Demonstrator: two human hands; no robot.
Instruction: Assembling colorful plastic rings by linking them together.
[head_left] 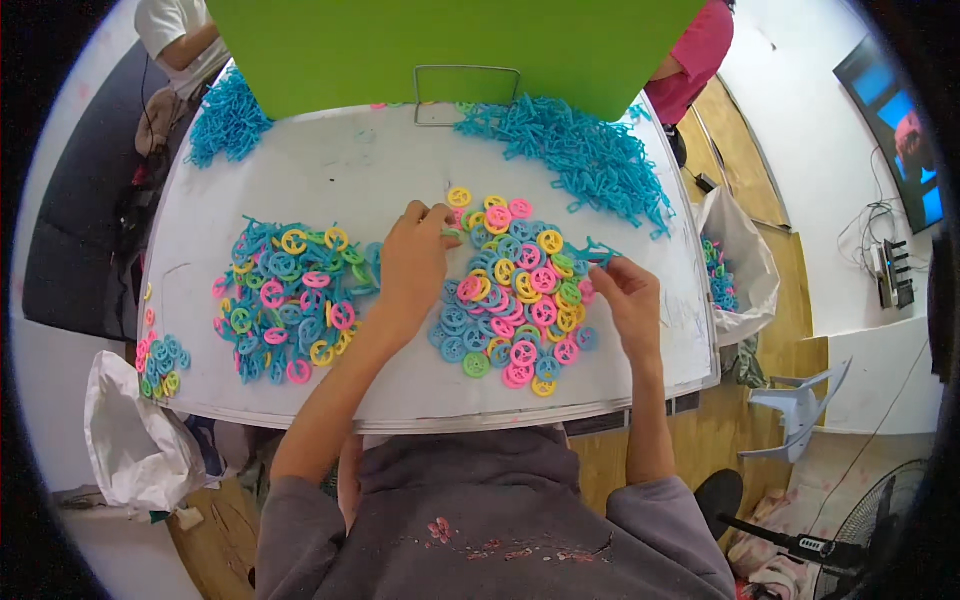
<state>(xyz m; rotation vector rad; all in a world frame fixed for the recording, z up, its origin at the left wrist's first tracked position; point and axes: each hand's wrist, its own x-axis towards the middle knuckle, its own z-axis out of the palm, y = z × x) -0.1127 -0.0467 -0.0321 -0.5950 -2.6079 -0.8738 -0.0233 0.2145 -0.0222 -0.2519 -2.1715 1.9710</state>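
Note:
My left hand (415,262) is closed at the left edge of a pile of small plastic wheels (520,300) in pink, yellow, blue and green. A bit of a green wheel (452,234) shows at its fingertips. At the pile's right side, my right hand (632,298) pinches a blue plastic stick piece (597,252) between thumb and fingers. Left of my left arm lies another heap, wheels joined with blue stick pieces (285,295). Farther back on the right spreads a large heap of loose blue stick pieces (590,155).
A green board (450,50) stands across the back of the white table (370,190), with a metal wire stand (467,68) before it. More blue pieces (228,120) lie far left. White sacks (140,430) flank the table. Two people sit or stand beyond it. A fan (870,540) is lower right.

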